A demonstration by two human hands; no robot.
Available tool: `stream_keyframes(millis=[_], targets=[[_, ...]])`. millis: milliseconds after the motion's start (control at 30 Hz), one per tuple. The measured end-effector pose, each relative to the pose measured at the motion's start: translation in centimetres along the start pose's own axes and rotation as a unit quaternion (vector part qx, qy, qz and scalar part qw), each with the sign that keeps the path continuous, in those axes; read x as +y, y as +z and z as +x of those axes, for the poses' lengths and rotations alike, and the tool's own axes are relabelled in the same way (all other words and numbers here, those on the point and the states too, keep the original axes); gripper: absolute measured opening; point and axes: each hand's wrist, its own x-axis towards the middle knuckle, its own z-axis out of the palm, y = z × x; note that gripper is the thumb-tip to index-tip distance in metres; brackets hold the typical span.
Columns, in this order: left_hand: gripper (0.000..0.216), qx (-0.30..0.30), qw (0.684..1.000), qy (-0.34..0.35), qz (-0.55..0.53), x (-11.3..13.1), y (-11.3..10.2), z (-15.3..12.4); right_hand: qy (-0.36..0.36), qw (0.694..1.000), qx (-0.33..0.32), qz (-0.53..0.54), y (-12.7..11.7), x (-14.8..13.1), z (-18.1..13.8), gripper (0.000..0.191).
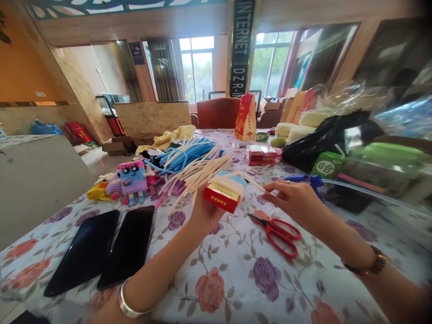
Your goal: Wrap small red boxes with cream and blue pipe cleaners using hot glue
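My left hand (204, 213) is closed around a small red and yellow box (221, 198), held tilted above the table. Light blue and cream fuzzy stems wrap the box's far part. From it a cream pipe cleaner (253, 180) runs off to the right. Its end is pinched between the fingertips of my right hand (297, 195). Below that hand, red-handled scissors (283, 234) lie on the cloth with their blades pointing left. Behind the box spreads a pile of cream pipe cleaners (199, 175), with a bundle of blue pipe cleaners (189, 153) beyond.
Two dark phones or tablets (87, 247) lie at the left. Near them sits a fuzzy doll (132, 180) with a face. A blue glue gun (313, 181) is behind my right hand. Stacked red boxes (259, 155), a black bag (330, 139) and a red paper bag (246, 118) stand farther back.
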Motion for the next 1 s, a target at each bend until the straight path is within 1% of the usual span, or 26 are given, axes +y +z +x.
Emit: stream_keyframes(millis=[167, 300, 433, 500, 600, 733, 900, 1000], targets=[[0.045, 0.006, 1.000, 0.004, -0.025, 0.4, -0.1, 0.2, 0.001, 1.000, 0.000, 0.022, -0.8, 0.0, 0.1, 0.014], [0.042, 0.003, 0.998, 0.017, -0.059, 0.3, 0.0, 0.2, -0.003, 0.999, 0.033, 0.039, -0.8, -0.6, 0.1, 0.012], [0.048, 0.011, 0.998, -0.019, -0.063, 0.4, 0.2, 0.1, -0.005, 0.996, 0.076, 0.056, -0.2, -0.8, 0.1, 0.015], [0.052, 0.000, 0.997, -0.031, -0.070, 0.4, 0.2, 0.0, -0.012, 0.994, 0.092, 0.064, 0.0, -0.8, 0.1, 0.016], [0.053, -0.043, 0.994, -0.051, -0.082, 0.4, -0.1, -0.1, -0.016, 0.993, 0.104, 0.062, 0.2, -0.8, 0.1, 0.017], [0.055, -0.085, 0.989, -0.089, -0.087, 0.2, -0.3, -0.2, -0.014, 0.993, 0.092, 0.069, 0.8, -0.7, 0.2, 0.022], [0.055, -0.090, 0.987, -0.099, -0.087, 0.1, -0.1, -0.4, -0.005, 0.992, 0.056, 0.115, 1.7, -0.6, 0.0, 0.030], [0.054, -0.104, 0.987, -0.099, -0.078, 0.2, 0.1, -0.6, -0.003, 0.992, 0.034, 0.123, 1.9, -0.8, -0.1, 0.031]])
